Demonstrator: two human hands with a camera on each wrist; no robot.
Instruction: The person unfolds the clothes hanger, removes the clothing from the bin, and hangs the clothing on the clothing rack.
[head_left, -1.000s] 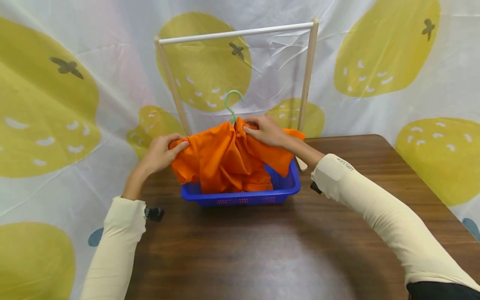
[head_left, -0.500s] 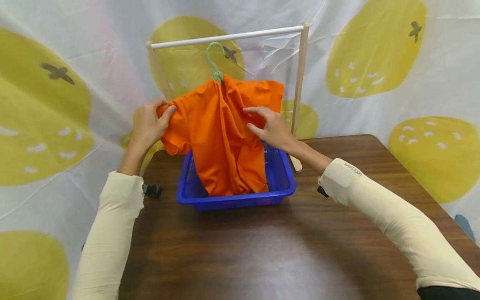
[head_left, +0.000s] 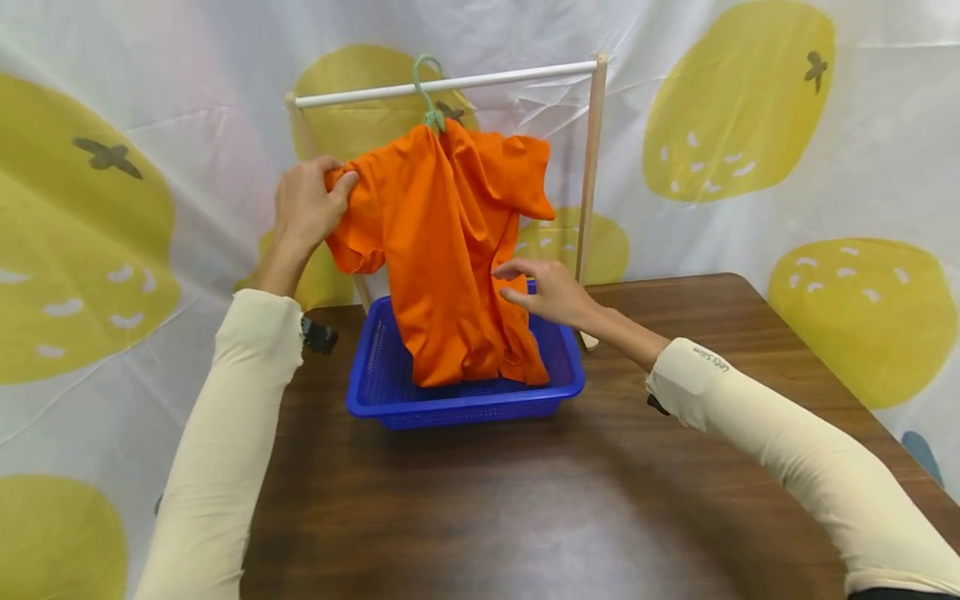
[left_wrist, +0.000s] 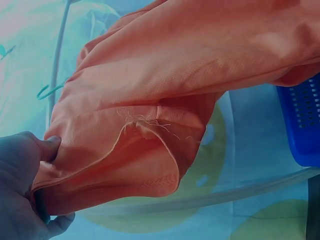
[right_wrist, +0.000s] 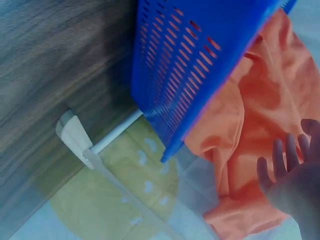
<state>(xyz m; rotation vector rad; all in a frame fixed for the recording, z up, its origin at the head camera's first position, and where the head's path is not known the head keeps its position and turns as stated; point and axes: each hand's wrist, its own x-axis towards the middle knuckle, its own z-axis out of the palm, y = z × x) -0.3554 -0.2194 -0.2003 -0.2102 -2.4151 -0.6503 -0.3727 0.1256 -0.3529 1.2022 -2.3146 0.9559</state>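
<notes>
An orange T-shirt (head_left: 442,258) hangs upright on a green hanger (head_left: 433,117), its lower hem down inside a blue basket (head_left: 465,408). The hanger's hook overlaps the white rail (head_left: 517,77) in the head view. My left hand (head_left: 303,200) pinches the shirt's sleeve at the left shoulder end; in the left wrist view, thumb and fingers grip the cloth beside the open sleeve (left_wrist: 135,165), where loose threads show. My right hand (head_left: 551,293) is beside the shirt's lower right side with fingers spread, and the right wrist view shows the fingers (right_wrist: 279,157) extended in front of the cloth.
A rack with wooden posts (head_left: 592,167) stands behind the basket, its foot (right_wrist: 75,135) resting on the brown wooden table (head_left: 510,517). A white curtain (head_left: 712,242) with yellow fruit prints hangs behind and at the left.
My left hand has raised the shirt and hanger from low over the basket up to rail height. My right hand has let go of the collar area and moved lower, beside the shirt.
</notes>
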